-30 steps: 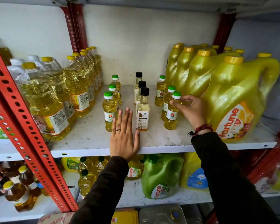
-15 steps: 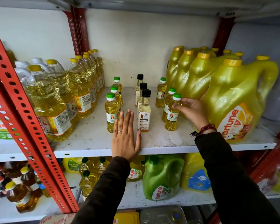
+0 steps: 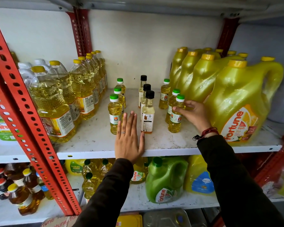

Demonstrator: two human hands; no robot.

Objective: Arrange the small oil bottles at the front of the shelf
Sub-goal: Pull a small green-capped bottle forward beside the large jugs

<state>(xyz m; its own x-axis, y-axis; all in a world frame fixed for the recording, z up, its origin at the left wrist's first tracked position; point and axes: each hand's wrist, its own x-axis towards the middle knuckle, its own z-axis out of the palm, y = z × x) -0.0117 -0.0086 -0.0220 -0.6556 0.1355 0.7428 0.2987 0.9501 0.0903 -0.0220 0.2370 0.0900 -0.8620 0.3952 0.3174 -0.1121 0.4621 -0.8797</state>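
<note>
Small oil bottles stand in three rows on the white shelf (image 3: 170, 149). The left row has three green-capped bottles, the front one (image 3: 115, 114) nearest me. The middle row has three black-capped bottles, the front one (image 3: 148, 114) beside my thumb. The right row has three green-capped bottles. My right hand (image 3: 193, 114) wraps around the front right bottle (image 3: 175, 118) from its right side. My left hand (image 3: 129, 138) lies flat and open on the shelf edge, fingers together, between the left and middle rows.
Large clear oil bottles (image 3: 53, 102) fill the shelf's left side behind a red perforated upright (image 3: 23, 102). Big yellow Fortune jugs (image 3: 239, 104) crowd the right side, close to my right hand. More bottles and a green jug (image 3: 166, 179) sit on the shelf below.
My right hand has stayed on the front right green-capped bottle, closing further around it. My left hand has stayed flat on the shelf edge.
</note>
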